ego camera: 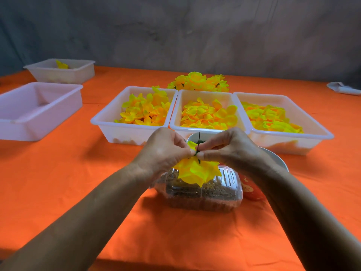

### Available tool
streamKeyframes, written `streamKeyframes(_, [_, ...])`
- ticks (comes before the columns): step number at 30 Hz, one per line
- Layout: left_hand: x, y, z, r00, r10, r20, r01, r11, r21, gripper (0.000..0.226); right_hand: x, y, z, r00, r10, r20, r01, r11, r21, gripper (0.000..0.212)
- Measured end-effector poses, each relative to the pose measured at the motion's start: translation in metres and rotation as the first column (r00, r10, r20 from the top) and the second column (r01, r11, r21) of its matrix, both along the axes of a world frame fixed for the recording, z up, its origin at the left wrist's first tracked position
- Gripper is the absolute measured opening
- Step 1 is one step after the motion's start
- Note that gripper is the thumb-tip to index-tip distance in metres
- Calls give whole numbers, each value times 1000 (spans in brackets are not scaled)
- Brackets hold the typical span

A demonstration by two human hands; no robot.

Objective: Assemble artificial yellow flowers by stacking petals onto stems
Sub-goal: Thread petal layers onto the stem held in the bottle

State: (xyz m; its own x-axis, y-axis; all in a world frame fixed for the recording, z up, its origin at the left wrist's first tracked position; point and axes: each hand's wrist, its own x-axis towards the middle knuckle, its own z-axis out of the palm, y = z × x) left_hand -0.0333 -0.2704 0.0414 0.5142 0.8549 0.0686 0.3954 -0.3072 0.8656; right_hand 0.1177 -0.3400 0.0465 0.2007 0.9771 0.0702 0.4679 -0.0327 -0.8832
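Held above the orange worktop [58, 173]: one yellow flower [197, 171], bloom down, its dark green stem [198, 141] pointing up, pinched where stem meets petals by the left hand [166, 151] and the right hand [230, 147], fingertips meeting. Directly beneath: a clear plastic container [205, 194] of brown material; just behind the hands, a white bowl [195, 136]. Further back: three white trays [134, 132] of loose yellow petals [207, 114] side by side, a heap of finished flowers [199, 82] behind them, two more trays [39, 112] at far left.
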Motion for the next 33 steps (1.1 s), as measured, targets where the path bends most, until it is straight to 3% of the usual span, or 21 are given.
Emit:
streamKeyframes(3, [-5,-2,-2,996,17,88,-26,994,108,12,2,-2,-4,999,-6,-53,8,999,39,12])
streamKeyframes(9, [-3,0,-8,994,-28,104,2,970,241,12,5,1,-8,996,13,93,-22,995,100,13])
streamKeyframes(13, [-5,5,-4,993,-106,41,89,949,302,15,6,4,-10,976,10,219,-47,985,164,25])
streamKeyframes(17, [-3,8,-2,990,-124,-70,142,909,391,5,8,5,-9,967,41,250,-82,984,159,28])
streamKeyframes(26, [-2,7,-11,989,-117,-86,141,914,379,4,6,5,-14,934,41,355,-101,983,151,24])
streamKeyframes(30, [-4,7,-12,990,-125,-64,140,922,361,5,4,0,-16,943,3,332,-62,984,168,9])
streamKeyframes(33, [-6,10,-14,990,-137,-16,136,947,292,12,6,0,-16,964,-4,264,-33,990,134,13])
